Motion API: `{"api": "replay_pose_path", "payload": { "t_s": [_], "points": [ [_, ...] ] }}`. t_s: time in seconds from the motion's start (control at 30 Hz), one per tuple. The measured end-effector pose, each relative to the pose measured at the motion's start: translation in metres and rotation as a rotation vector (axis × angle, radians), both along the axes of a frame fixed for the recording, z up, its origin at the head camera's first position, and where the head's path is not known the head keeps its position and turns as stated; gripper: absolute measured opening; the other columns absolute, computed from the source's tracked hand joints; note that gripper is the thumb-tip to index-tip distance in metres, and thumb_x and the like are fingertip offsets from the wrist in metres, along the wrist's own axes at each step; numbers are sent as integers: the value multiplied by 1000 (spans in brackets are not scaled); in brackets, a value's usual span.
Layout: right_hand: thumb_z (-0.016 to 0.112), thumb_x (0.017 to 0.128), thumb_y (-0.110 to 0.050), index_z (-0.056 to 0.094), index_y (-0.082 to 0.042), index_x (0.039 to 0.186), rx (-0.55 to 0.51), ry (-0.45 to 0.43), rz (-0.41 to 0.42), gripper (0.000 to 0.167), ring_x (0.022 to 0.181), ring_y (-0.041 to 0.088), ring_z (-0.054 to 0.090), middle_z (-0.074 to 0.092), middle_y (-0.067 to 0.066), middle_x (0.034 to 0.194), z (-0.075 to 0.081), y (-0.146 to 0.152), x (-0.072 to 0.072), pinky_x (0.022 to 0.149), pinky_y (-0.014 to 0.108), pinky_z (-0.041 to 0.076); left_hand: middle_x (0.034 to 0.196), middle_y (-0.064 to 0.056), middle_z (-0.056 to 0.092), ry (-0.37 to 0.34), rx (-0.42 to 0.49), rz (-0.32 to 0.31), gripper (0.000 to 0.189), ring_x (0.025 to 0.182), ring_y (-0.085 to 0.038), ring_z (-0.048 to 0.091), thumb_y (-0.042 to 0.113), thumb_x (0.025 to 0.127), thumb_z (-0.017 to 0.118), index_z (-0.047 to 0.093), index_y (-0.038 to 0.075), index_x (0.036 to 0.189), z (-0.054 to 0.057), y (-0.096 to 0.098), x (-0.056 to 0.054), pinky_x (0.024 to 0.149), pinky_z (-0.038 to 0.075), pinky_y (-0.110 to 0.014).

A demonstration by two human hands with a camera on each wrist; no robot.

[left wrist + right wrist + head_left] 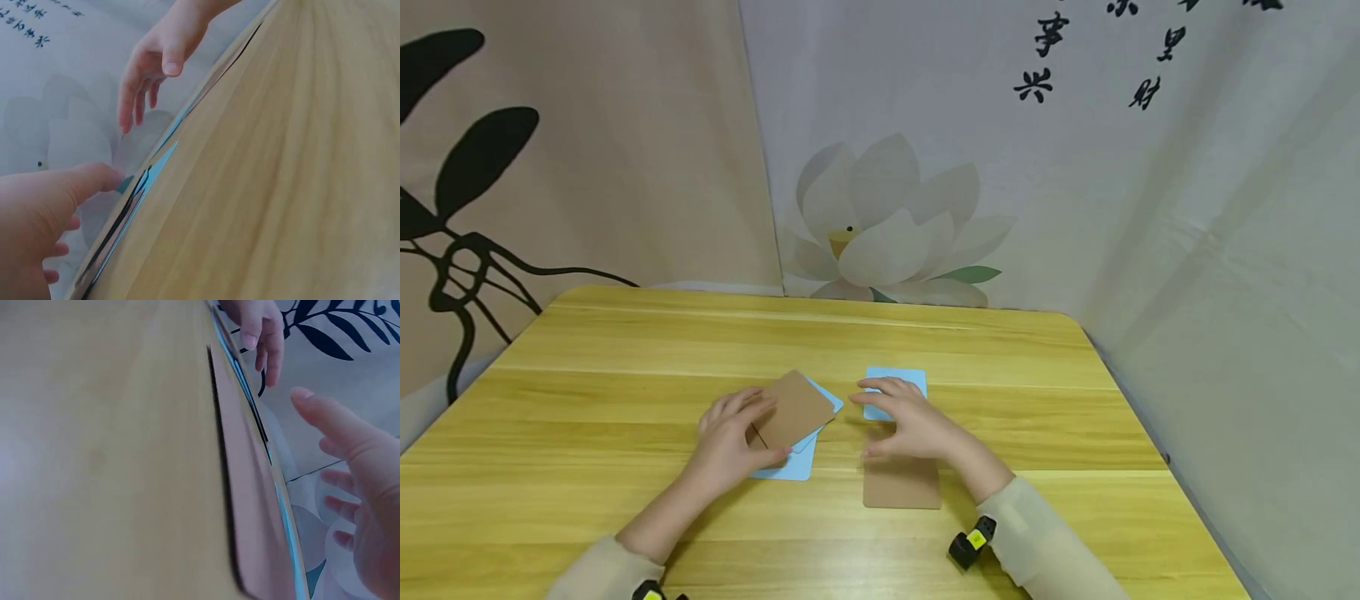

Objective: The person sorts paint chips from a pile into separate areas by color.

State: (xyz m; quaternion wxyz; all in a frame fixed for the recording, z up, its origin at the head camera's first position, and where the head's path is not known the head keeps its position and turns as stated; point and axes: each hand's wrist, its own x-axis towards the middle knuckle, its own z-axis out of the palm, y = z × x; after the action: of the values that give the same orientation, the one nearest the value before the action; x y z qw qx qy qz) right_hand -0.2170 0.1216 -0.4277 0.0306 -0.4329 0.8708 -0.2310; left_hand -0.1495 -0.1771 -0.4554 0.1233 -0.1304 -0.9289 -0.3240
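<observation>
On the left of the tabletop, a loose, fanned pile holds brown cards (797, 408) over light blue cards (792, 471). My left hand (730, 442) hovers at the pile's left side, thumb and fingers spread, overlapping its edge in the head view. To the right, a light blue card (912, 377) lies behind a brown card (901, 485), both flat. My right hand (913, 421) is above these two with its fingers spread and partly covers them. In the right wrist view my right hand (369, 487) shows a gap between its thumb and the brown card (256, 512).
The wooden table (1037, 533) has rounded back corners. Behind it hangs a pale cloth (1150, 208) with a lotus print and dark characters; a beige cloth (647, 150) with dark leaves is at the left. Black wrist devices (972, 543) sit by both sleeves.
</observation>
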Motion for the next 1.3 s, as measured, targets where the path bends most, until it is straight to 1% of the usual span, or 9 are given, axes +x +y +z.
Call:
{"api": "replay_pose_path", "payload": {
  "t_s": [0.07,0.27,0.37,0.57,0.67,0.8,1.03,1.17,1.3],
  "points": [
    [78,77,-45,48,-16,141,8,-4,1,77,138,24,26,36,6,150,1,-6,-3,109,50,17,140,-21,43,-9,-1,9,75,127,-45,30,36,68,85,58,3,130,0,-1,0,99,14,-65],
    [79,76,-45,48,-16,143,23,-38,14,79,138,29,26,34,6,151,4,-22,-12,109,53,17,139,-23,42,-32,-14,40,76,127,-47,28,38,69,85,57,1,130,-1,-4,-1,99,14,-65],
    [79,75,-45,47,-16,143,27,-52,31,81,138,27,26,34,8,151,3,-29,-16,109,53,16,139,-23,42,-35,-18,51,77,127,-48,27,39,69,85,57,1,130,-2,-4,-2,99,14,-64],
    [76,77,-50,43,-18,146,80,-56,42,83,139,22,24,32,5,152,1,-44,-25,110,53,16,141,-24,40,-46,-20,73,79,126,-49,27,43,70,83,56,0,131,-4,-4,-3,99,14,-65],
    [76,77,-50,42,-20,146,88,-85,40,83,140,22,22,31,3,153,2,-50,-28,110,53,17,141,-24,39,-53,-21,82,83,127,-49,26,45,69,83,55,-1,132,-5,-4,-3,98,14,-65],
    [76,78,-48,41,-22,147,99,-128,33,82,141,23,20,28,3,154,4,-59,-32,110,53,16,142,-23,38,-60,-29,84,86,127,-49,25,47,69,83,53,-1,133,-7,-4,-3,98,14,-65],
    [76,76,-52,38,-24,148,157,-93,23,87,141,23,19,26,1,155,3,-76,-39,111,51,15,142,-24,38,-66,-48,83,87,127,-49,25,48,68,83,53,-1,134,-8,-5,-3,99,13,-65],
    [76,74,-54,36,-25,149,177,-114,22,90,141,25,18,25,1,156,0,-83,-43,111,52,14,142,-24,37,-68,-55,81,88,127,-49,25,49,68,82,53,-1,134,-9,-6,-4,99,13,-66],
    [75,74,-57,34,-26,150,206,-140,28,91,142,24,17,23,0,156,-4,-89,-43,111,51,14,142,-25,37,-69,-66,81,89,127,-49,26,51,68,82,52,-2,134,-10,-6,-5,99,13,-65]
  ]
}}
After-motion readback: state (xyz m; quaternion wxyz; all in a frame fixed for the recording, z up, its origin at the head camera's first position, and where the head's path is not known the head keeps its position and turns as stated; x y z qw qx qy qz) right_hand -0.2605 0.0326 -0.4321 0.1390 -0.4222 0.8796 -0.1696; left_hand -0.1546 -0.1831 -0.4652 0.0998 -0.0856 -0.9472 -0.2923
